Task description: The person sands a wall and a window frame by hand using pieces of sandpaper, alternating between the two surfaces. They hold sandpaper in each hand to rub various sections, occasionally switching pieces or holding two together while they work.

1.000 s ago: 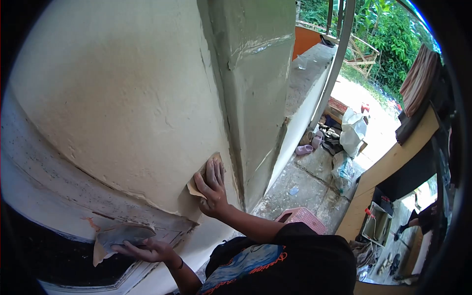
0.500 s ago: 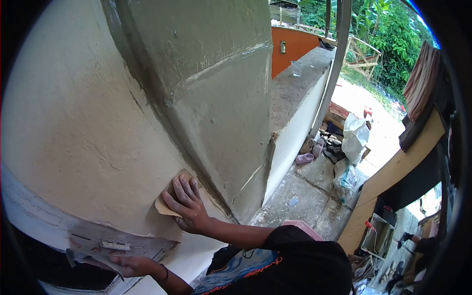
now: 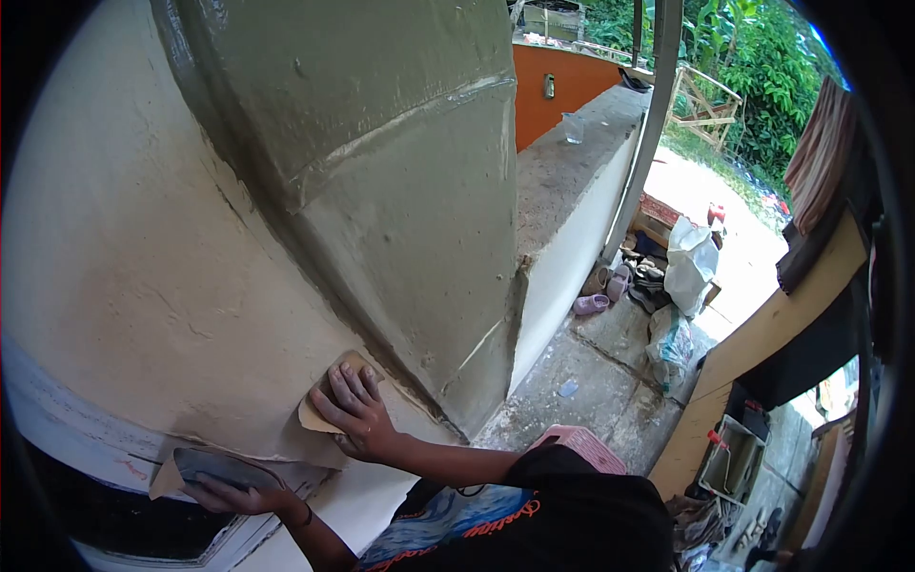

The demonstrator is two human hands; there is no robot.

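My right hand (image 3: 357, 415) presses a tan sheet, which looks like sandpaper (image 3: 313, 416), flat against the cream wall (image 3: 181, 276), with its fingers spread over it. This spot is just left of the olive-grey column (image 3: 410, 229) and its dark edge strip. Lower left, my left hand (image 3: 233, 498) grips a bent sheet with a grey face and a tan back (image 3: 224, 467), fingers below it and partly hidden. The sheet is in front of the ledge by a dark opening (image 3: 114, 505).
A low wall (image 3: 581, 162) carries a clear cup (image 3: 572, 128). Shoes (image 3: 591, 304), white bags (image 3: 691, 262) and a pink basket (image 3: 583, 446) are on the floor. Right of them stand a wooden panel (image 3: 705, 400) and a grey tray with a red-handled roller (image 3: 732, 458).
My left hand has risen and moved slightly left, its sheet now turned more face-on. A white cylindrical thing on the ledge is now hidden. The view has shifted a little; more pink basket shows.
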